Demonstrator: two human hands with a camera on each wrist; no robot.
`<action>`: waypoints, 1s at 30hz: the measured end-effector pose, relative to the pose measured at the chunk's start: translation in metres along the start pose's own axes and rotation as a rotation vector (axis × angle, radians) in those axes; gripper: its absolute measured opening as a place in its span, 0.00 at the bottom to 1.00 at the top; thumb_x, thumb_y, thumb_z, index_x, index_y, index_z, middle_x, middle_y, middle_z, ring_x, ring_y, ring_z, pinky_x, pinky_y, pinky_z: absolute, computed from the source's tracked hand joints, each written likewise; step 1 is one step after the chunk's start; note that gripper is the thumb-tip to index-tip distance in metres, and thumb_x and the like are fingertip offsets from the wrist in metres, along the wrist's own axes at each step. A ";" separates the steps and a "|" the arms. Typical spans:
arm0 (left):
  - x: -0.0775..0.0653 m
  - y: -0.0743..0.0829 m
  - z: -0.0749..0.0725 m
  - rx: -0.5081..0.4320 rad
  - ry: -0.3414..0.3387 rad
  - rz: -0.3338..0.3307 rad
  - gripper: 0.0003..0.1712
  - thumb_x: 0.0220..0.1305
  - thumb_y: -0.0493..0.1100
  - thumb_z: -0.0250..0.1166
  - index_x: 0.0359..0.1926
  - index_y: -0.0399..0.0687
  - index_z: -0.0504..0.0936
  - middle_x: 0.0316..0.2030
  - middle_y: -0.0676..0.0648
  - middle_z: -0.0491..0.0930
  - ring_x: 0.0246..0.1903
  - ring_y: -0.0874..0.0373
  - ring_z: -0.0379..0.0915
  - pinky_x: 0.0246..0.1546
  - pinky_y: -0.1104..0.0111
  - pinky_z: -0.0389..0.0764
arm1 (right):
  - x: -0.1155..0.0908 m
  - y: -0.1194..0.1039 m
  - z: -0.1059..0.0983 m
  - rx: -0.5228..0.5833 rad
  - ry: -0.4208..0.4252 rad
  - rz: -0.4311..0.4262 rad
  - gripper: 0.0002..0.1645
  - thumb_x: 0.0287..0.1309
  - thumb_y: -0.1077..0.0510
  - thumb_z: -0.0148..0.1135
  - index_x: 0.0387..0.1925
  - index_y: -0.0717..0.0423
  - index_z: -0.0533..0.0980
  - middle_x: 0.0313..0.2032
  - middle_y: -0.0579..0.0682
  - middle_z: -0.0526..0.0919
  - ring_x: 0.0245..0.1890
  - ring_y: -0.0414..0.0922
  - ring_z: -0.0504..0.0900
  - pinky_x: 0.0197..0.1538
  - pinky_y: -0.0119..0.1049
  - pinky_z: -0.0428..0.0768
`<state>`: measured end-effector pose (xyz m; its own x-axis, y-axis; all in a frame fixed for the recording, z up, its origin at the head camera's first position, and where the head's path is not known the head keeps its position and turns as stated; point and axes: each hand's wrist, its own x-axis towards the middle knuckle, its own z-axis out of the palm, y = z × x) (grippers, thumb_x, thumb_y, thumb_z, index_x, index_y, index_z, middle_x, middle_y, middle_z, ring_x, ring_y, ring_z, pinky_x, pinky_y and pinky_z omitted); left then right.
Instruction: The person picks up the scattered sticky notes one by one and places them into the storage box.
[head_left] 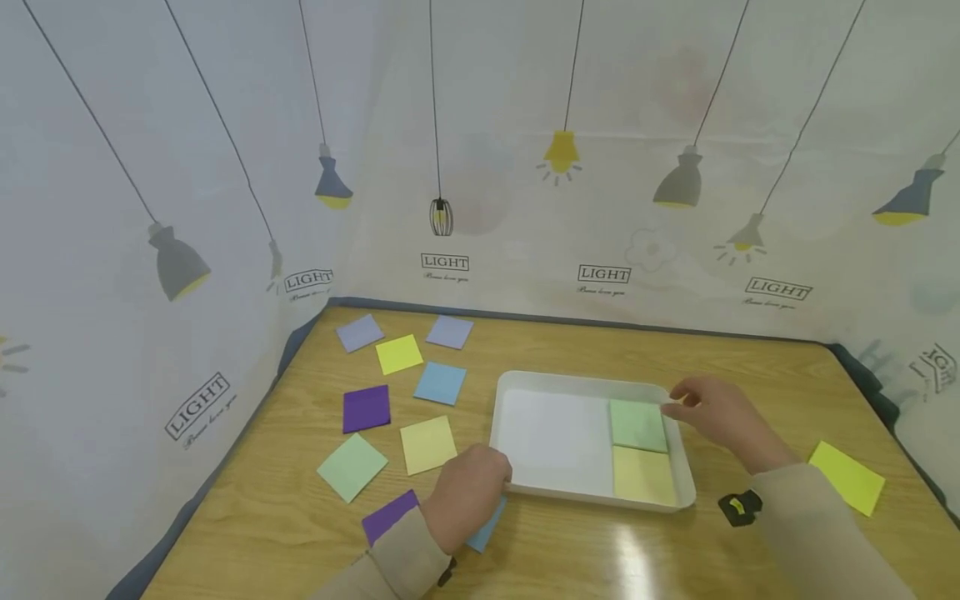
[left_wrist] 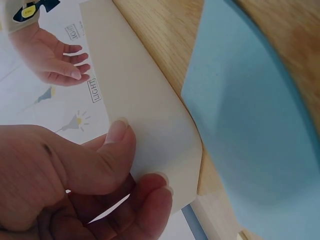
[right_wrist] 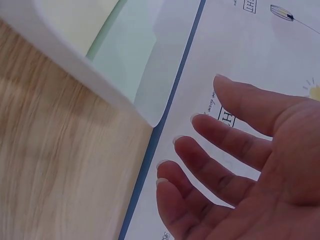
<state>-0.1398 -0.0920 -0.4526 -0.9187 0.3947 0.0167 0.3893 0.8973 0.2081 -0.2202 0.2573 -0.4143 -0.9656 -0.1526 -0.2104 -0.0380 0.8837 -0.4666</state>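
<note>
A shallow white tray (head_left: 555, 446) lies on the wooden table, a green sticky note (head_left: 637, 425) and a pale yellow one (head_left: 643, 475) side by side along its right end. At the tray's front left corner, my left hand (head_left: 468, 492) has its fingers curled at the rim, thumb against the outer wall in the left wrist view. A blue sticky note (left_wrist: 250, 115) lies on the table close beside that hand, partly covered by it in the head view. My right hand (head_left: 716, 417) holds nothing; its fingers are loosely bent and parted near the back right corner.
Left of the tray are scattered more sticky notes: lavender (head_left: 360, 332), bright yellow (head_left: 399, 354), blue (head_left: 440, 382), purple (head_left: 367, 408), green (head_left: 352, 467) and pale yellow (head_left: 428, 444). Another yellow note (head_left: 847, 477) lies beyond the right forearm. Printed sheeting (head_left: 510, 317) borders the table.
</note>
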 end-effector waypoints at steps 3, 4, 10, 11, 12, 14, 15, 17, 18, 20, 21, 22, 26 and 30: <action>0.001 0.000 0.000 -0.008 -0.026 -0.020 0.05 0.61 0.36 0.70 0.32 0.50 0.91 0.31 0.51 0.88 0.30 0.61 0.82 0.26 0.72 0.84 | -0.004 0.006 -0.001 -0.006 -0.001 0.025 0.31 0.68 0.44 0.60 0.58 0.67 0.75 0.51 0.69 0.79 0.48 0.61 0.79 0.42 0.51 0.81; 0.001 0.000 0.000 -0.009 -0.034 -0.026 0.05 0.61 0.36 0.69 0.33 0.50 0.91 0.32 0.51 0.88 0.30 0.61 0.82 0.27 0.72 0.84 | -0.005 0.009 -0.001 -0.008 0.000 0.037 0.31 0.69 0.44 0.60 0.58 0.67 0.74 0.52 0.69 0.79 0.48 0.62 0.79 0.42 0.51 0.81; 0.000 -0.002 0.000 -0.021 -0.033 -0.026 0.05 0.60 0.35 0.70 0.33 0.50 0.91 0.33 0.51 0.88 0.32 0.59 0.83 0.29 0.71 0.85 | -0.015 0.040 -0.002 -0.010 0.011 0.107 0.36 0.68 0.43 0.60 0.60 0.70 0.70 0.53 0.72 0.76 0.48 0.63 0.78 0.42 0.50 0.82; 0.000 -0.002 0.000 -0.023 -0.032 -0.024 0.05 0.60 0.35 0.70 0.33 0.49 0.91 0.33 0.51 0.88 0.32 0.60 0.83 0.28 0.71 0.85 | -0.017 0.045 -0.002 -0.009 0.013 0.119 0.36 0.68 0.43 0.60 0.60 0.71 0.70 0.53 0.73 0.76 0.48 0.64 0.77 0.41 0.50 0.82; 0.000 -0.001 0.000 -0.025 -0.032 -0.023 0.05 0.60 0.35 0.70 0.33 0.49 0.91 0.33 0.51 0.88 0.32 0.60 0.83 0.28 0.72 0.85 | -0.019 0.051 -0.003 -0.009 0.017 0.127 0.37 0.68 0.42 0.60 0.60 0.71 0.69 0.53 0.74 0.76 0.48 0.65 0.77 0.42 0.51 0.82; 0.000 -0.001 -0.001 -0.027 -0.039 -0.028 0.06 0.60 0.35 0.70 0.33 0.49 0.91 0.33 0.51 0.88 0.32 0.60 0.83 0.29 0.72 0.85 | -0.022 0.062 -0.003 -0.015 0.027 0.140 0.37 0.69 0.42 0.60 0.60 0.72 0.69 0.53 0.75 0.75 0.48 0.66 0.77 0.42 0.52 0.82; 0.000 0.000 -0.001 -0.027 -0.042 -0.029 0.06 0.61 0.35 0.69 0.33 0.49 0.91 0.33 0.51 0.88 0.32 0.60 0.83 0.29 0.72 0.85 | -0.023 0.067 -0.003 -0.022 0.029 0.146 0.38 0.69 0.41 0.59 0.59 0.73 0.69 0.53 0.76 0.75 0.49 0.67 0.76 0.42 0.53 0.81; 0.000 0.000 -0.002 -0.027 -0.051 -0.035 0.06 0.61 0.34 0.69 0.34 0.49 0.91 0.33 0.51 0.88 0.33 0.60 0.84 0.29 0.71 0.85 | -0.026 0.078 -0.004 -0.030 0.034 0.158 0.39 0.69 0.41 0.59 0.59 0.74 0.69 0.53 0.77 0.75 0.49 0.69 0.76 0.43 0.55 0.81; 0.000 0.000 -0.002 -0.028 -0.055 -0.037 0.07 0.61 0.34 0.69 0.34 0.49 0.91 0.34 0.50 0.88 0.33 0.60 0.84 0.30 0.71 0.85 | -0.028 0.083 -0.005 -0.036 0.038 0.158 0.39 0.70 0.40 0.59 0.58 0.75 0.69 0.52 0.77 0.75 0.49 0.69 0.76 0.43 0.56 0.81; 0.001 0.000 -0.002 -0.029 -0.057 -0.039 0.07 0.61 0.34 0.69 0.34 0.49 0.91 0.33 0.50 0.88 0.33 0.60 0.83 0.30 0.71 0.85 | -0.032 0.095 -0.007 -0.047 0.042 0.158 0.41 0.70 0.39 0.58 0.58 0.76 0.69 0.52 0.77 0.75 0.48 0.70 0.76 0.43 0.57 0.80; 0.001 0.000 -0.002 -0.028 -0.058 -0.038 0.07 0.62 0.34 0.69 0.34 0.49 0.91 0.33 0.50 0.88 0.33 0.60 0.83 0.29 0.71 0.85 | -0.035 0.100 -0.008 -0.055 0.040 0.155 0.41 0.70 0.38 0.57 0.58 0.76 0.69 0.52 0.78 0.75 0.48 0.70 0.76 0.43 0.57 0.80; 0.001 0.000 -0.001 -0.027 -0.057 -0.038 0.07 0.62 0.34 0.69 0.34 0.49 0.91 0.33 0.50 0.88 0.33 0.60 0.83 0.29 0.71 0.85 | -0.037 0.106 -0.010 -0.058 0.040 0.154 0.42 0.70 0.37 0.56 0.58 0.76 0.69 0.52 0.78 0.75 0.48 0.70 0.76 0.42 0.57 0.80; 0.001 -0.001 0.000 -0.013 -0.042 -0.023 0.08 0.62 0.33 0.68 0.33 0.49 0.91 0.33 0.50 0.88 0.32 0.60 0.83 0.28 0.72 0.84 | -0.044 0.126 -0.015 -0.078 0.038 0.160 0.45 0.70 0.34 0.54 0.56 0.78 0.69 0.51 0.79 0.76 0.46 0.71 0.77 0.42 0.57 0.80; 0.001 -0.003 0.003 0.002 -0.016 -0.002 0.09 0.61 0.32 0.68 0.33 0.50 0.91 0.32 0.50 0.88 0.32 0.60 0.83 0.28 0.72 0.84 | -0.049 0.140 -0.019 -0.070 0.013 0.182 0.47 0.71 0.33 0.52 0.56 0.80 0.68 0.51 0.80 0.75 0.46 0.71 0.77 0.41 0.56 0.80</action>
<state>-0.1420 -0.0934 -0.4556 -0.9184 0.3956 0.0008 0.3872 0.8986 0.2066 -0.1830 0.3969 -0.4528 -0.9613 0.0180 -0.2748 0.1204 0.9249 -0.3606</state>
